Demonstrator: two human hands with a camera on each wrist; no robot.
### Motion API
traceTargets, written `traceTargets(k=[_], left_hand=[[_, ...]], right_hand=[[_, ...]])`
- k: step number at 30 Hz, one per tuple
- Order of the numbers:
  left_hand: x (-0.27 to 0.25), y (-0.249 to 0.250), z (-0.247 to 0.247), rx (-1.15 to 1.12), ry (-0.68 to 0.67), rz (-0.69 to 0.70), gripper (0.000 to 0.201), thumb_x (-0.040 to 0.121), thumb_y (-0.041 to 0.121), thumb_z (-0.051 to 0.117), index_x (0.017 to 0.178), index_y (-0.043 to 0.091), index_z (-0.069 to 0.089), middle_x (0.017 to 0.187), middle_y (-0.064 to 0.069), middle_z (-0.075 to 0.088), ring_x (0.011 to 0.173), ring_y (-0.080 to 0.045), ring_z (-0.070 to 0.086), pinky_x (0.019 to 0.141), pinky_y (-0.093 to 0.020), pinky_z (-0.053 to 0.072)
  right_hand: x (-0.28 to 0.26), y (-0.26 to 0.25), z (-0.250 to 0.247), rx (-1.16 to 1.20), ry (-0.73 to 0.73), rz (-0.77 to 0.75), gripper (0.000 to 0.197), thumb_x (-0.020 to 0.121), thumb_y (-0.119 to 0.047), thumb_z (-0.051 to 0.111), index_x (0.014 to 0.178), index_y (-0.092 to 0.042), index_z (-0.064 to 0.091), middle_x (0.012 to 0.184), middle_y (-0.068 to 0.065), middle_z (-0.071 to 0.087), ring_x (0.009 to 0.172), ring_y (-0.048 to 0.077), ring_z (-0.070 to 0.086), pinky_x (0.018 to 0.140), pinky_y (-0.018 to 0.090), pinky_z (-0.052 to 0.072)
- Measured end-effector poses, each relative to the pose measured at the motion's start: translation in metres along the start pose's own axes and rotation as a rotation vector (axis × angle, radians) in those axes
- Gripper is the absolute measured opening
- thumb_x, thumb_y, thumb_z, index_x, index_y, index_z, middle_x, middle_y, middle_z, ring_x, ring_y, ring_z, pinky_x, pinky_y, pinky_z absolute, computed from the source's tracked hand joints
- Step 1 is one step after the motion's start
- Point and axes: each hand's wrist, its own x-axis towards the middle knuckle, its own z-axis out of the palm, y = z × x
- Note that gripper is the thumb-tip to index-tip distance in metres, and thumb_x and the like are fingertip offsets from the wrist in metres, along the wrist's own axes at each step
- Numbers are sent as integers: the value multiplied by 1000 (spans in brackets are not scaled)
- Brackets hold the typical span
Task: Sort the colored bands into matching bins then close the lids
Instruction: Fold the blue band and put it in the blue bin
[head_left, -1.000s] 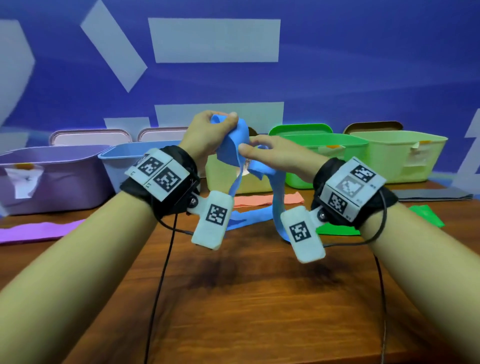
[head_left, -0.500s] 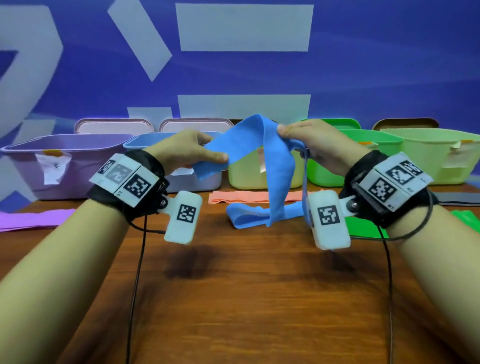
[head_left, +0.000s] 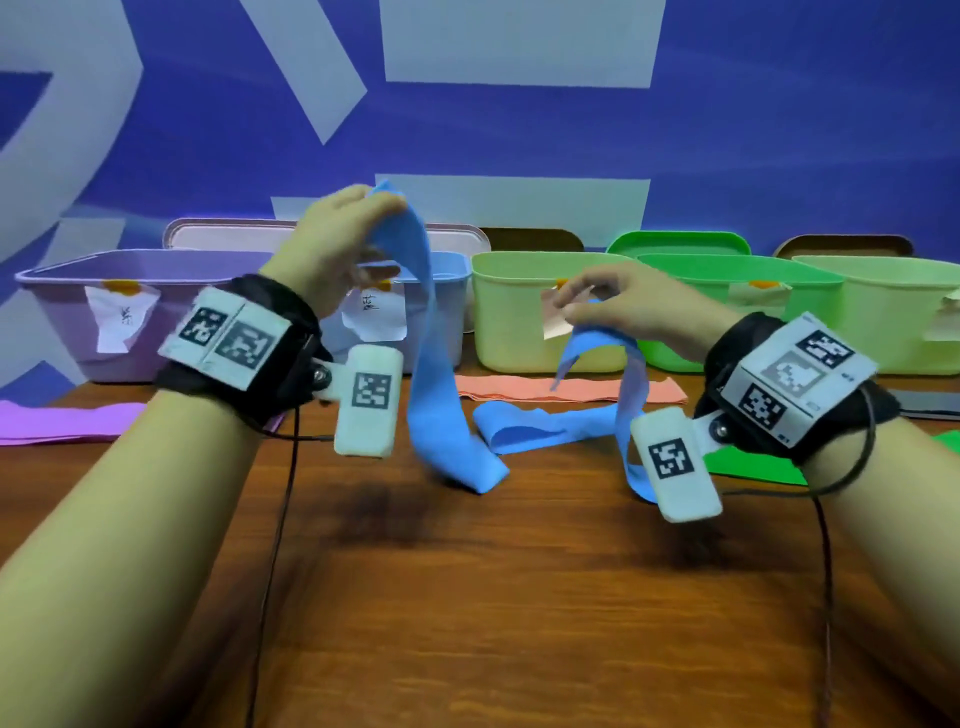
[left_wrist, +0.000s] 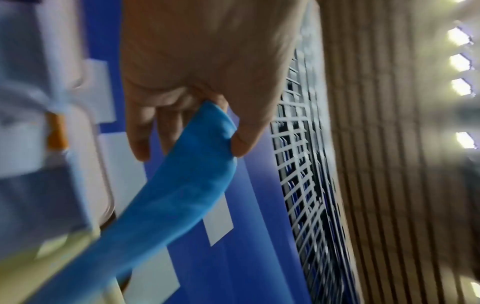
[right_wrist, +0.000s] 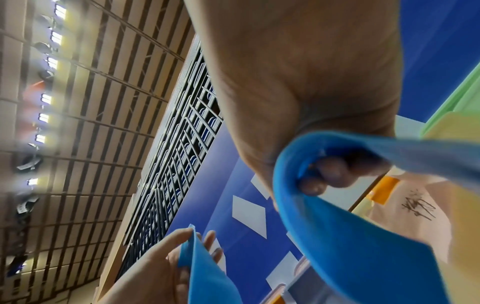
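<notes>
A long blue band (head_left: 431, 364) is held off the wooden table (head_left: 519, 597) by both hands. My left hand (head_left: 382, 208) is raised in front of the blue bin (head_left: 447, 306) and pinches the band's upper end between thumb and fingers; the left wrist view shows that pinch on the band (left_wrist: 192, 174). My right hand (head_left: 574, 306), lower and in front of the yellow-green bin (head_left: 514, 312), grips a loop of the same band (right_wrist: 337, 236) with curled fingers (right_wrist: 330, 172). The band's middle sags onto the table.
An open purple bin (head_left: 62, 322), green bin (head_left: 737, 280) and light green bin (head_left: 893, 312) stand in the back row, lids propped behind. A purple band (head_left: 62, 421), salmon band (head_left: 519, 389), green band (head_left: 753, 462) and dark band (head_left: 930, 408) lie on the table.
The hands have drawn apart: the left hand rose up and left with one end, the right hand dropped to the right. The band now hangs longer between them.
</notes>
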Motion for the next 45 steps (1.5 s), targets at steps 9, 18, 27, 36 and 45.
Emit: traceTargets(k=[9, 18, 27, 36, 45], left_hand=[[1, -3, 32, 369, -147, -211, 12, 94, 12, 51, 85, 6, 58, 65, -3, 59, 38, -4, 54, 39, -14, 46], [-6, -64, 48, -396, -123, -483, 35, 101, 33, 35, 87, 11, 57, 71, -4, 70, 57, -14, 68, 55, -26, 56], [-20, -75, 46, 27, -100, -153, 12, 88, 2, 58, 83, 12, 63, 74, -4, 62, 56, -8, 59, 49, -17, 51], [-22, -82, 38, -353, -26, -368, 20, 97, 3, 37, 87, 5, 54, 81, -8, 61, 68, -18, 63, 52, -25, 57], [-25, -71, 38, -566, -112, -410, 25, 95, -1, 33, 96, -3, 57, 89, -14, 67, 75, -22, 67, 64, -34, 58]], right_hand=[[11, -49, -22, 370, 351, -221, 14, 81, -14, 61, 91, -22, 67, 68, 3, 44, 66, 13, 43, 64, 23, 38], [0, -21, 38, 355, -16, 151, 28, 87, -1, 54, 107, -20, 59, 74, -1, 50, 62, 12, 49, 50, 18, 43], [12, -14, 57, 277, 79, 171, 17, 88, -29, 60, 105, -23, 59, 77, -6, 52, 58, 7, 48, 47, 17, 42], [31, 0, 49, 101, 423, -68, 24, 78, -10, 65, 100, -15, 71, 61, -10, 52, 55, 0, 46, 65, 17, 41], [17, -26, 48, 434, -7, -262, 27, 84, 9, 57, 85, -18, 59, 55, -15, 58, 54, -7, 49, 56, 6, 39]])
